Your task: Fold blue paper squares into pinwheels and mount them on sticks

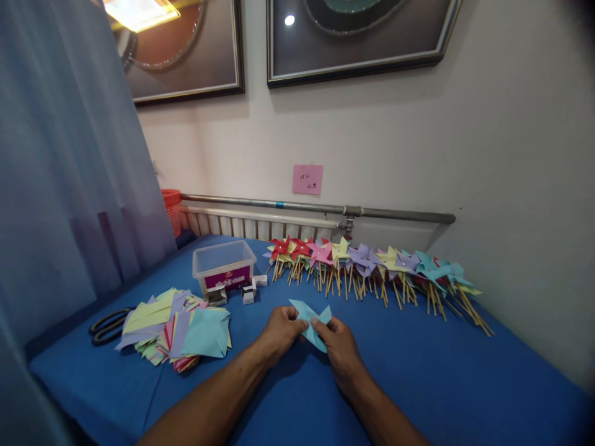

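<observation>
A light blue paper pinwheel [304, 310] is held just above the blue cloth, its corners folded in toward the middle. My left hand [282, 331] pinches it from the left, thumb on the folded centre. From the other side my right hand [341, 347] grips it, the thumb pressing close to the left one. Both hands are closed on the paper, and the fingers behind it are hidden. No stick shows on this pinwheel. To the left lies a pile of coloured paper squares [204, 332], with a light blue cut sheet on top.
Finished pinwheels on sticks [365, 260] lie in a long row at the back right. A clear plastic tub [224, 260] stands behind small open boxes [248, 294]. Black-handled scissors [106, 326] lie partly under the paper. A curtain [79, 155] hangs at left; a pipe [395, 215] runs along the wall.
</observation>
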A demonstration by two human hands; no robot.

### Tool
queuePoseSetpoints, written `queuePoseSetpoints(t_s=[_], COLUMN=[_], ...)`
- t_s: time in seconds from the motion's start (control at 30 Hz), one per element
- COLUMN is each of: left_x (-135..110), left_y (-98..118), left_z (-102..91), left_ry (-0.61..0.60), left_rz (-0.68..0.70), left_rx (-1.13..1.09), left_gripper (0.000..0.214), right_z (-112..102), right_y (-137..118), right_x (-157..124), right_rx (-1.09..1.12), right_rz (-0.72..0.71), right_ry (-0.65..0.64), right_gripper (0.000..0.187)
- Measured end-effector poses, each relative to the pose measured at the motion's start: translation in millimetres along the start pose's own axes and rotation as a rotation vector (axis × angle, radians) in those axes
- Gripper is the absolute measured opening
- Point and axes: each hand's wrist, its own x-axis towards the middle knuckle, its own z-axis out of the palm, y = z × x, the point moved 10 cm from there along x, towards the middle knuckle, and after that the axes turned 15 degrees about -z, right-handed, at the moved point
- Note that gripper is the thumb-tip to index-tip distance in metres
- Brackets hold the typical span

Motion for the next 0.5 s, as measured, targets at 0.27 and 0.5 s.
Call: queuePoseSetpoints(t_s=[0.27, 0.5], left_x=[0.2, 1.1], left_y=[1.8, 0.7], left_z=[3.4, 0.6], left_ry=[-0.038, -0.013], left_rz=[0.017, 0.0], left_rx=[-0.001, -0.055], left_gripper=[0.019, 0.024], right_z=[-1.1, -8.0], right_y=[9.4, 14.8], right_x=[6.3, 11.4], right_rx=[0.007, -0.102], right_rz=[-0.023, -0.061], right_ry=[-0.007, -0.008], right_gripper=[0.043, 0.043])
